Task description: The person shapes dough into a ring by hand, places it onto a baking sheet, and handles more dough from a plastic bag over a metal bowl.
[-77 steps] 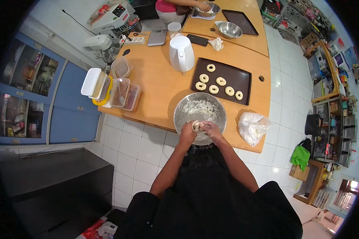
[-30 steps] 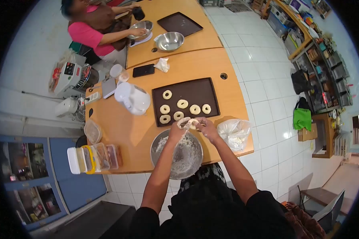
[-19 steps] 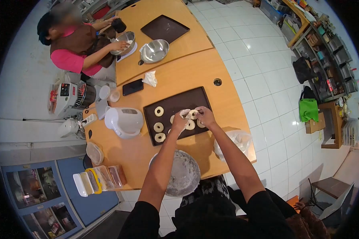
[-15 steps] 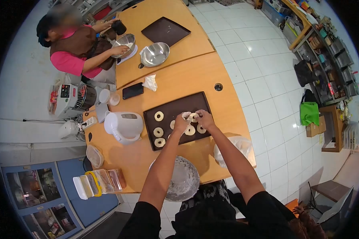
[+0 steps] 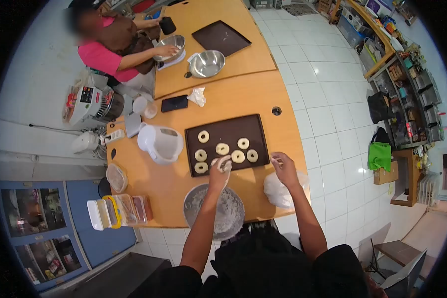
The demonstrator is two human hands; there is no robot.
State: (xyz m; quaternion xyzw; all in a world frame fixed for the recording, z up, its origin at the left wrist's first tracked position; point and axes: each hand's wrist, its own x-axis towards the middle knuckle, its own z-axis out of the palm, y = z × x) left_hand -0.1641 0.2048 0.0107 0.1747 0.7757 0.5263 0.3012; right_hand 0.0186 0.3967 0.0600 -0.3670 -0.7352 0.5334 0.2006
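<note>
Several pale dough rings lie on a dark baking tray. At the tray's front edge, my left hand is curled around something whitish that I cannot make out, and it partly covers a ring there. My right hand is off the tray's right corner, with loosely bent fingers and no ring between them. Pale residue coats the fingers of both hands. Below my left hand stands a steel bowl smeared with flour or dough. A clear plastic bag with white contents sits under my right hand.
A white kettle, a dark phone and lidded food boxes stand left of the tray. Across the table, a person works at a metal bowl, near another bowl and tray.
A dough ring once held between my hands now lies on the tray's right part. My hands have moved apart, the right one off the tray to the right. The view has shifted.
</note>
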